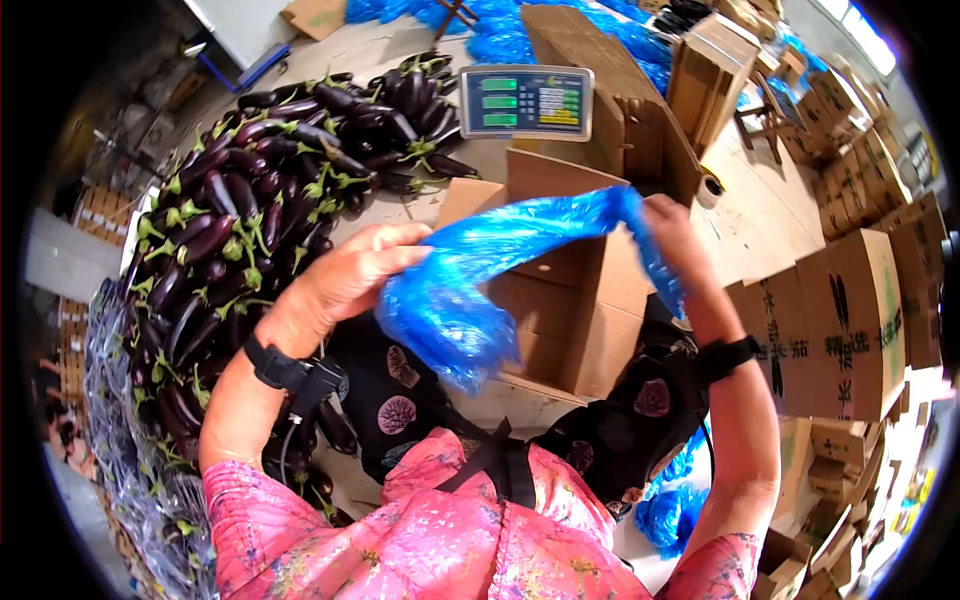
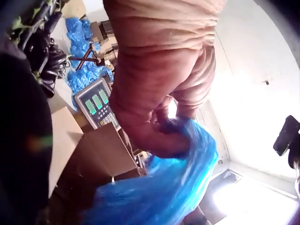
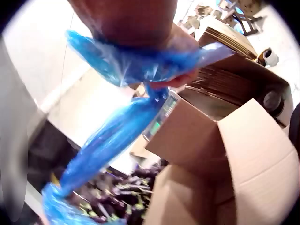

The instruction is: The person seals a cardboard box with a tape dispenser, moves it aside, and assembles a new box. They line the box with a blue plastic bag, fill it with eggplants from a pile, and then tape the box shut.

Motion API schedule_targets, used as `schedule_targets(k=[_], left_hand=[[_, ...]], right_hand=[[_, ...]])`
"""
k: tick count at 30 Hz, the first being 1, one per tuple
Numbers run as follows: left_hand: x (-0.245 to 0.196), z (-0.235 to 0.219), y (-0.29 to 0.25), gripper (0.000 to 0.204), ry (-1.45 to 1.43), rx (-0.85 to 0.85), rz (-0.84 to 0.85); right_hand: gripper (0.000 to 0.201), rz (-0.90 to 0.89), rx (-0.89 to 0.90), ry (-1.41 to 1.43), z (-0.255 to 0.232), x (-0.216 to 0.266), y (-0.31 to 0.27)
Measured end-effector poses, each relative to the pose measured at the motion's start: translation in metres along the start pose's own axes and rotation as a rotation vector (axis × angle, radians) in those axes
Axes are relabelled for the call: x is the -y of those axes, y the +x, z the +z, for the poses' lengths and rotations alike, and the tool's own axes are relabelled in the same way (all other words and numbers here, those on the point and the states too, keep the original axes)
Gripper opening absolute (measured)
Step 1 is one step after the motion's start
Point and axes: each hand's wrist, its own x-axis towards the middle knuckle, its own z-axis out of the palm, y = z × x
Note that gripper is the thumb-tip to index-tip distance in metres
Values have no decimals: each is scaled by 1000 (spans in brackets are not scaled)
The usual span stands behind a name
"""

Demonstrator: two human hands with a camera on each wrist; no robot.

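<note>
A blue plastic bag (image 1: 450, 290) is stretched between both hands above an open cardboard box (image 1: 545, 310). My left hand (image 1: 365, 270) pinches one end of it between thumb and fingers, and the bag's loose part droops below that hand. At the other end my right hand (image 1: 672, 235) grips the gathered plastic, with a short tail hanging beneath. In the left wrist view, curled fingers (image 2: 164, 138) hold the bag's edge. The right wrist view has the bag (image 3: 112, 136) running twisted from the right hand down to the lower left. The box stands with its flaps up between the knees.
A large heap of eggplants (image 1: 270, 200) lies on the left. Behind the box stands a scale display (image 1: 525, 102), with a taller carton (image 1: 640, 100) beside it. Printed cartons (image 1: 830, 320) are stacked on the right. More blue bags (image 1: 500, 35) lie at the back.
</note>
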Motion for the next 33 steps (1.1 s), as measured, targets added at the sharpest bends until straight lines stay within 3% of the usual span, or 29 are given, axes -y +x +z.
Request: schedule_targets(k=[1,3,4,7,9,10,13,14,15,17,19,20,22,25,27,28,31,32,33], left_hand=[[8,3,2,34,-44,-72,-2],[18,8,6,30,-105,-51,-8],[24,5,8,30,-157,-65,5],[39,1,15,28,-306,-93,38],[43,3,23,27,-395,-92,66],[50,1,30,27,-428,-96,50],[59,7,44,26,-495,-50,128],[60,9,47,26,-466,-103,123],[62,3,47,25,-428,-160,140],[68,-16,47,24,-349,-268,174],[68,-31,38,20,-321,-360,193],[66,-35,31,20,-272,-439,202],[55,-45,14,21,-228,-512,221],[40,-78,-17,23,-227,-466,202],[41,-89,-26,21,-240,-514,181],[42,-89,-27,21,-252,-514,180],[43,-74,-20,22,-257,-477,194],[42,-67,-16,22,-276,-440,183],[41,-61,-10,21,-294,-400,173]], right_hand=[[21,-261,-3,-295,30,-12,-3],[23,-432,321,-956,49,22,-25],[34,-317,471,-985,53,43,-26],[48,80,664,49,41,76,-34],[60,139,721,439,31,111,-60],[62,156,684,493,45,106,-73],[41,248,830,723,69,98,-86],[31,228,713,772,65,105,-94],[27,355,615,909,64,95,-97],[26,443,324,970,39,95,-103],[30,492,147,1126,18,86,-107],[32,618,7,1148,13,93,-115],[36,522,-24,770,5,84,-128],[37,490,-14,829,10,56,-137],[36,578,139,1022,-3,5,-128],[43,575,55,941,-4,-1,-128],[45,-18,-46,-102,-5,24,-134],[54,-122,-170,-297,-6,46,-134],[60,-133,-193,-255,-7,69,-131]])
